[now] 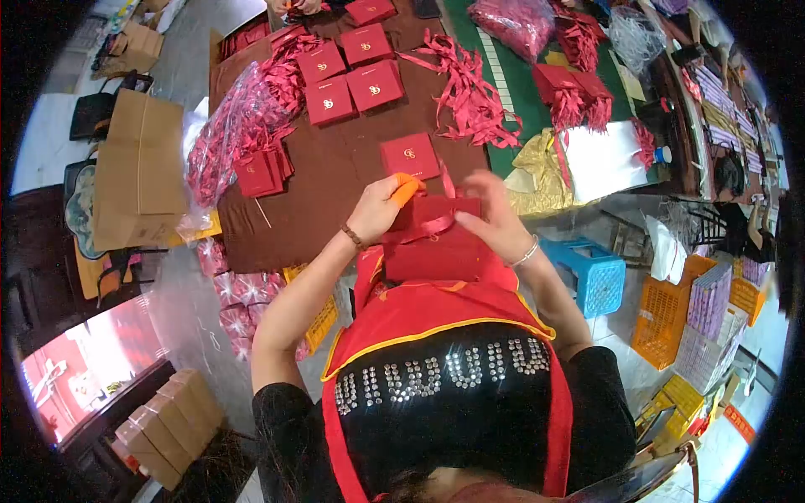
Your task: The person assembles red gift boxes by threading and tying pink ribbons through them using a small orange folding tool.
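A dark red pouch-like case [429, 211] is in front of me at the table's near edge, with a shiny red ribbon [423, 228] looped across it. My left hand [377, 208], an orange cover on its fingers, is closed on the case's upper left edge. On the right side, my right hand [501, 222] pinches the ribbon between thumb and fingers; its fingertips are slightly blurred. More red material [436, 258] lies below, over my lap. Just beyond my hands sits a red case with a gold emblem [409, 157], close to the left fingertips.
Several red cases [375, 84] lie farther back on the brown-covered table [335, 159]. Loose red ribbons [474, 96] are piled at the right, plastic-bagged ones [231, 126] at the left. A blue stool [591, 277] and cardboard box [138, 168] flank the table. Another person's hands [298, 7] show at the far edge.
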The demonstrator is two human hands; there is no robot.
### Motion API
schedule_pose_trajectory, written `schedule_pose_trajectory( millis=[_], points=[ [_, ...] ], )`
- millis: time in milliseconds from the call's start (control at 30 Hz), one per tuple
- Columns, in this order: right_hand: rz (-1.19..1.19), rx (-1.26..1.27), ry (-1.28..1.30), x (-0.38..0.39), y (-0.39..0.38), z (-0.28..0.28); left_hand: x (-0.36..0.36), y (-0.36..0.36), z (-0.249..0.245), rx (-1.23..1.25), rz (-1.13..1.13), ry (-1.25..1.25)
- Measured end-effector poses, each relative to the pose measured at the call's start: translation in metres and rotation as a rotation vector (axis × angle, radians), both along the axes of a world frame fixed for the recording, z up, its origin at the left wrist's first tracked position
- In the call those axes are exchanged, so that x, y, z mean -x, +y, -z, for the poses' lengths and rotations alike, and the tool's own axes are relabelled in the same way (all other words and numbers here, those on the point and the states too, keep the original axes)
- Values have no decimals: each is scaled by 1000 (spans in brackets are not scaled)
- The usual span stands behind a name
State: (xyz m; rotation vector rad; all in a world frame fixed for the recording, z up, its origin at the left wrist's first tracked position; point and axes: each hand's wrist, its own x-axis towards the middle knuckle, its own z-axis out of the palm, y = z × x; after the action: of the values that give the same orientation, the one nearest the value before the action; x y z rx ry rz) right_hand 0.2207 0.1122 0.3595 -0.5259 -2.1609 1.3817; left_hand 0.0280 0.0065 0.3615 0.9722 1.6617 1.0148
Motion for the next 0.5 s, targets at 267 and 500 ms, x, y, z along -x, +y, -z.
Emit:
schedule_pose_trajectory(
  millis=[267, 500],
  points=[
    [-146, 90, -287, 50, 16, -29, -4, 8, 31, -166, -99, -134],
    [-214, 80, -309, 44, 25, -12, 21, -51, 39, 124, -71, -629]
  ],
)
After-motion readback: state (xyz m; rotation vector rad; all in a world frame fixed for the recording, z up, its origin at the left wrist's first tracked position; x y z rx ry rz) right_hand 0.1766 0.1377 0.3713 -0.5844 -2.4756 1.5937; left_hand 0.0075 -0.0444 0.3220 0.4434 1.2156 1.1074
